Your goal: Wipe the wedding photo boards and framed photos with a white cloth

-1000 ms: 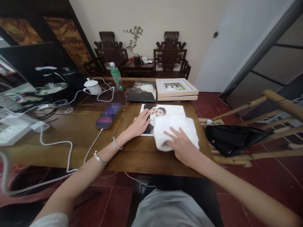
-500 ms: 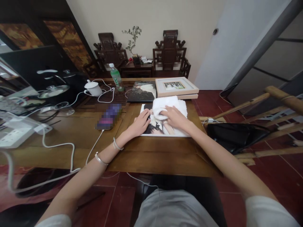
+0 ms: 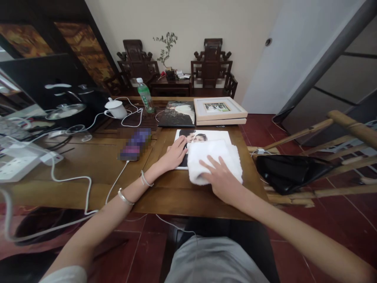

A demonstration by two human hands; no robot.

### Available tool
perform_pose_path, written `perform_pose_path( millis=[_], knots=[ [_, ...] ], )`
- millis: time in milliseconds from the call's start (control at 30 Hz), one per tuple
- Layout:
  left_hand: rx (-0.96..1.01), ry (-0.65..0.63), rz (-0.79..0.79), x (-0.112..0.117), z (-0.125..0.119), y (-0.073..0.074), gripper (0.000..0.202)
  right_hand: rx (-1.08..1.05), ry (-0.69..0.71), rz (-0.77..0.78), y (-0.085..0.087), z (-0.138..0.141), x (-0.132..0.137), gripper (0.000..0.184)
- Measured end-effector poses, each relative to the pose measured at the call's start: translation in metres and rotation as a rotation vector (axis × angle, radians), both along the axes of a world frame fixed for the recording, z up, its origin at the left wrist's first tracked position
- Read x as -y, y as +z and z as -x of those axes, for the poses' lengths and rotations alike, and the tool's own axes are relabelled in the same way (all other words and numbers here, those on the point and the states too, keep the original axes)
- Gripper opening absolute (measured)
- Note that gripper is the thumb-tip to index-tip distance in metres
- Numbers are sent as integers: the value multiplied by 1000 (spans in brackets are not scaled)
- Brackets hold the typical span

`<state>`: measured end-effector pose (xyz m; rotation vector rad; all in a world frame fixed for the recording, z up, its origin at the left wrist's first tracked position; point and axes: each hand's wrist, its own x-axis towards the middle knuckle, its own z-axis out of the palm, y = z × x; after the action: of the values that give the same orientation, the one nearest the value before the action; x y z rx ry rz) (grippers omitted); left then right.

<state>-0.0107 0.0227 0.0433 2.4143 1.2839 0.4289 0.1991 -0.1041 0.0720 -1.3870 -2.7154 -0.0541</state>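
Observation:
A photo print (image 3: pixel 216 135) showing two people lies flat on the wooden table in front of me. My left hand (image 3: pixel 176 152) rests on its left edge with the fingers stretched out flat. Over the lower right part of the print is a folded white towel (image 3: pixel 232 157), which hangs past the print's near edge onto the table. My right hand (image 3: pixel 221 176) holds this towel, its fingers spread on top and the thumb tucked at the fold. The towel hides much of the print.
Behind the print are a dark photo panel (image 3: pixel 178 114) and stacked light wooden frames (image 3: pixel 219 108). To the left lie a phone (image 3: pixel 135 144) on a cable, a green bottle (image 3: pixel 145 96), a lidded white cup (image 3: pixel 116 109) and a power strip (image 3: pixel 17 165). A bamboo chair (image 3: pixel 303 145) stands right.
My right hand has drawn the towel toward me, from the print's upper part to its near edge, uncovering the two heads. My left hand has stayed in place.

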Motion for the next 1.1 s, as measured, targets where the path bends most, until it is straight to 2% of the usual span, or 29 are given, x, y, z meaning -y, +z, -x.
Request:
perform_pose_path(
  millis=[100,167,300,467,567,667,933,1000,1100],
  knots=[
    [8,-2,-5,0,1,-1,56,-8,68,19,1,-1,21,55],
    [11,-8,-11,-1,2,-2,55,-26,72,35,4,-4,18,56],
    [18,-12,-34,-3,3,-6,55,-52,0,50,8,-12,-25,62],
    [9,1,-7,-4,3,-5,54,-52,-100,-15,5,-11,-91,56],
    [-4,3,7,-3,3,-4,55,-11,-131,-39,3,-4,-106,59],
    [-18,6,4,-3,2,-4,55,28,-99,-28,3,3,-93,62],
    [-38,-6,9,1,1,3,56,21,77,39,5,0,4,48],
    [-39,2,10,2,0,4,56,6,103,66,6,-7,12,49],
    [-45,8,5,2,-1,5,56,-28,60,58,8,-21,1,55]
  ],
)
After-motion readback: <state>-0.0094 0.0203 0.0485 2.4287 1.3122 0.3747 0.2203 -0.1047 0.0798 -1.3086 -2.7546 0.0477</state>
